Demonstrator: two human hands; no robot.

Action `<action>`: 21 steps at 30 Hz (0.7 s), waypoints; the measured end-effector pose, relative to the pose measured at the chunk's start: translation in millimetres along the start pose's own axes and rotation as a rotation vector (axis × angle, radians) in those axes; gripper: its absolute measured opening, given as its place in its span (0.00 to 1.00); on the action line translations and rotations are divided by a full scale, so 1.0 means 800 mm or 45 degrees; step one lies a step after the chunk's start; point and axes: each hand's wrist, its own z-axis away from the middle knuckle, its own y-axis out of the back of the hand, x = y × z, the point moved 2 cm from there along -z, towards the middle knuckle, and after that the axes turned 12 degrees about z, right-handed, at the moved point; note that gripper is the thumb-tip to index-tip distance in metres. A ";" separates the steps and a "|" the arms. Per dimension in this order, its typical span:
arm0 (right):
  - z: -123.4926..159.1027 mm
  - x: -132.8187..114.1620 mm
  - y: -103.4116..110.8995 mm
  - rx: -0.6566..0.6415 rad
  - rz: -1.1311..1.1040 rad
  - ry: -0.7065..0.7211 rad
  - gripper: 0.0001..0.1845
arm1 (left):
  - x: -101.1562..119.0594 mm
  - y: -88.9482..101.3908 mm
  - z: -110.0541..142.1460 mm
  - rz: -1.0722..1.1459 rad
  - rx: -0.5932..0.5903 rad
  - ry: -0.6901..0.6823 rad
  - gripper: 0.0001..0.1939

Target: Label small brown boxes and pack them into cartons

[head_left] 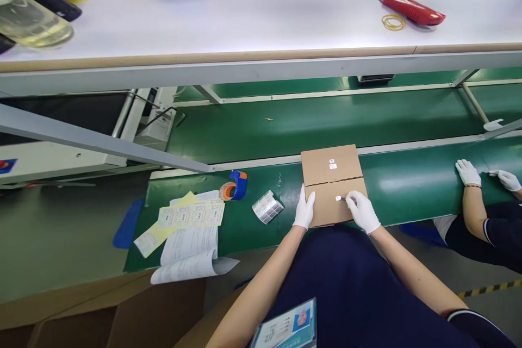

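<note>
Two flat brown cardboard boxes lie against each other on the green bench: the far box [316, 167] carries two small white labels [332, 163], and the near box [326, 209] has one small white label [338, 198]. My left hand [304, 209], in a white glove, grips the near box by its left edge. In my gloved right hand [362, 211], the fingers pinch a slim dark tool [343, 199], its tip beside the near box's label; its exact kind is too small to make out. A curled sheet of silvery labels [267, 207] rests to the left of the boxes.
Farther left are a tape dispenser [240, 185], yellow label sheets [191, 215] and printed papers [190, 244]. A white shelf [261, 16] spans above, holding a red utility knife [414, 10] and rubber bands [393, 22]. A co-worker's gloved hands [468, 172] are at right.
</note>
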 end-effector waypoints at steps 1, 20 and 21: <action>-0.001 -0.001 -0.003 -0.036 -0.015 -0.021 0.13 | -0.001 0.001 0.000 -0.013 0.003 0.019 0.42; -0.015 0.000 -0.030 -0.155 0.197 -0.076 0.11 | 0.007 0.006 0.001 -0.114 -0.057 -0.051 0.41; -0.014 0.000 -0.030 -0.161 0.193 -0.086 0.11 | 0.006 0.007 0.001 -0.114 -0.058 -0.057 0.41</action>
